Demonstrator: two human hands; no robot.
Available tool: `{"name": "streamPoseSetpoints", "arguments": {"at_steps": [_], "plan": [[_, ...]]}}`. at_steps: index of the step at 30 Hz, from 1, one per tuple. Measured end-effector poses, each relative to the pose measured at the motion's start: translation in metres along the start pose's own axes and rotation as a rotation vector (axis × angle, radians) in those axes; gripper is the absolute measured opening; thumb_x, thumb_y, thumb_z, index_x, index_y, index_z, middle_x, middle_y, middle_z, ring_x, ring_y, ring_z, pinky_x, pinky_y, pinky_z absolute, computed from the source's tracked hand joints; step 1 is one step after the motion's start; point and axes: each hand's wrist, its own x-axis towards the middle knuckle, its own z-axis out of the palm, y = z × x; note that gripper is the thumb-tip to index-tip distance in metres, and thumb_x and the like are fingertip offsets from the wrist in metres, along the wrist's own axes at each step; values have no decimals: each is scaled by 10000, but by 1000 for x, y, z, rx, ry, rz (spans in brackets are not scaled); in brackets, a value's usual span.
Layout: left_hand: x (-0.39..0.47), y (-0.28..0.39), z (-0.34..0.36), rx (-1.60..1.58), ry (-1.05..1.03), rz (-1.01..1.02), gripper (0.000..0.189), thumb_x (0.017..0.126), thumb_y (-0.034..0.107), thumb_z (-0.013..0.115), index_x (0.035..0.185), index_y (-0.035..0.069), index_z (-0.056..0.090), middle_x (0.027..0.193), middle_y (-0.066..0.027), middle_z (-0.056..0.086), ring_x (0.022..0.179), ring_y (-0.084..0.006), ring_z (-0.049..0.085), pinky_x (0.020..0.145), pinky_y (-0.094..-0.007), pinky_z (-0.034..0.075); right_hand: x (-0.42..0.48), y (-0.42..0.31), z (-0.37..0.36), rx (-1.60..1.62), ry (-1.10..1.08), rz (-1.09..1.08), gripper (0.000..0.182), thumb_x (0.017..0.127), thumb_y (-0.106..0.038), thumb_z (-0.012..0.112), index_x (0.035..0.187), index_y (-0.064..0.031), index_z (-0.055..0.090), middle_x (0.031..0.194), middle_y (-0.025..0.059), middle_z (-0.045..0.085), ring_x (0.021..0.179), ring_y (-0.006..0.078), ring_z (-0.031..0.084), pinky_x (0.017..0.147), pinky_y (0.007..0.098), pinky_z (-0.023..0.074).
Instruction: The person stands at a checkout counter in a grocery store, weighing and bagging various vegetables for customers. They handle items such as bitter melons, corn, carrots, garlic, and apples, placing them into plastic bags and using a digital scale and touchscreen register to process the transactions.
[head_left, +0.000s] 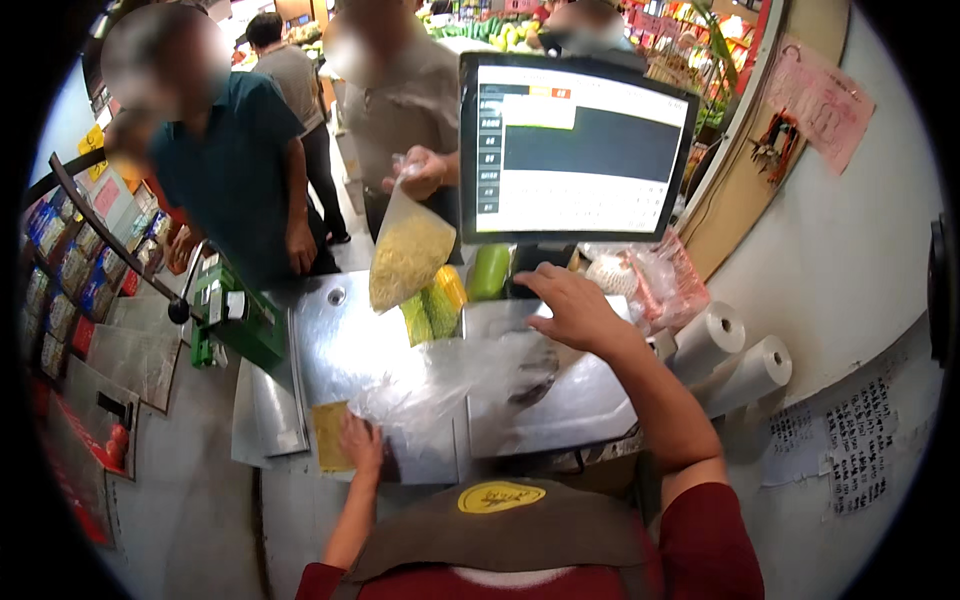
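My left hand is at the near left of the metal counter, at the edge of a clear plastic bag and over a yellowish-brown flat piece. Whether its fingers grip the film cannot be made out. My right hand is raised below the monitor, fingers apart, holding nothing visible. A blurred dark item shows at the bag's right end, over a steel plate. Beyond the bag lie bitter melons, a yellow item and a green gourd-like vegetable.
Across the counter, a person's hand holds a bag of yellow food. Another person stands left, near a green machine. Plastic bag rolls and a pink basket are at right.
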Motion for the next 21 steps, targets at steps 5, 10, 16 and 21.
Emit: {"name": "streamPoseSetpoints", "arguments": {"at_steps": [5, 10, 16, 21], "plan": [[-27, 149, -74, -697, -462, 287, 442, 867, 223, 663, 1248, 27, 553, 1216, -164, 596, 1097, -315, 563, 987, -439, 415, -31, 23, 82, 285, -191, -153, 387, 769, -257, 740, 1077, -52, 630, 991, 134, 612, 954, 339, 581, 829, 399, 468], [-1, 245, -156, -1864, -597, 112, 336, 927, 248, 621, 1177, 24, 607, 1126, -107, 653, 1040, -246, 604, 922, -391, 471, -50, 3, 48, 402, 65, -111, 154, 818, -175, 670, 854, -34, 619, 806, 129, 605, 795, 358, 585, 710, 429, 470], [22, 310, -201, -1598, -384, 309, 155, 970, 153, 564, 975, 14, 631, 903, -27, 643, 815, -103, 568, 776, -250, 447, -96, 16, 14, 317, 230, 34, 123, 856, -85, 642, 969, -38, 654, 965, 144, 629, 904, 348, 606, 781, 399, 485], [3, 314, -199, -1355, -215, 455, 144, 982, 98, 524, 877, 16, 579, 877, -9, 554, 790, -78, 482, 733, -219, 399, -142, 54, 9, 272, 221, 289, 207, 825, -122, 680, 934, -3, 551, 1007, 190, 594, 923, 375, 575, 786, 419, 481]]}}
